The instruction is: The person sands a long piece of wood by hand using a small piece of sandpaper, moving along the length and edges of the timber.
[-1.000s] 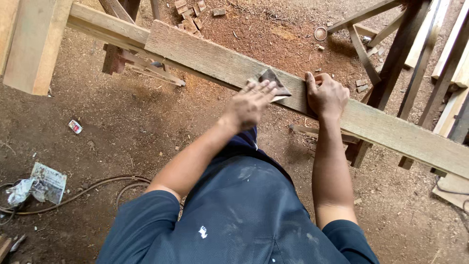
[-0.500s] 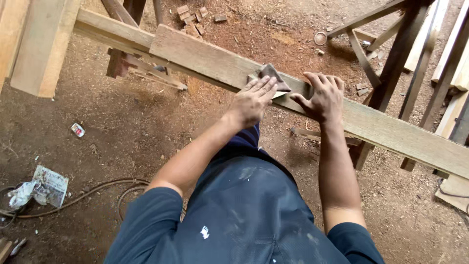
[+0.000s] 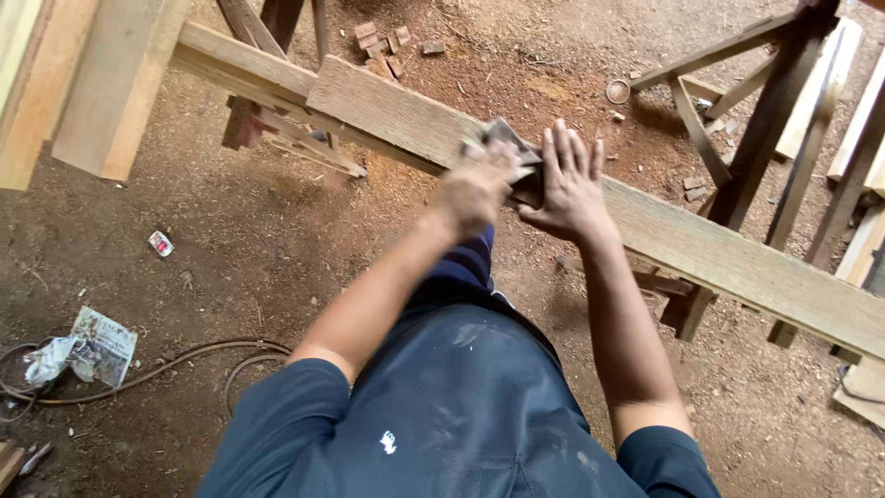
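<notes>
The left hand (image 3: pixel 477 184) grips a dark, creased sheet of abrasive paper (image 3: pixel 513 148), fingers curled and pressed onto it; motion blur hides the exact finger position. The sheet lies on the top face of the long, pale wooden plank (image 3: pixel 387 115) laid across dark timber trestles (image 3: pixel 737 184). Compared with half a second ago, both hands sit closer together. The right hand (image 3: pixel 567 180) lies flat, fingers together and extended, touching the sheet's edge, so the sanding stroke continues.
</notes>
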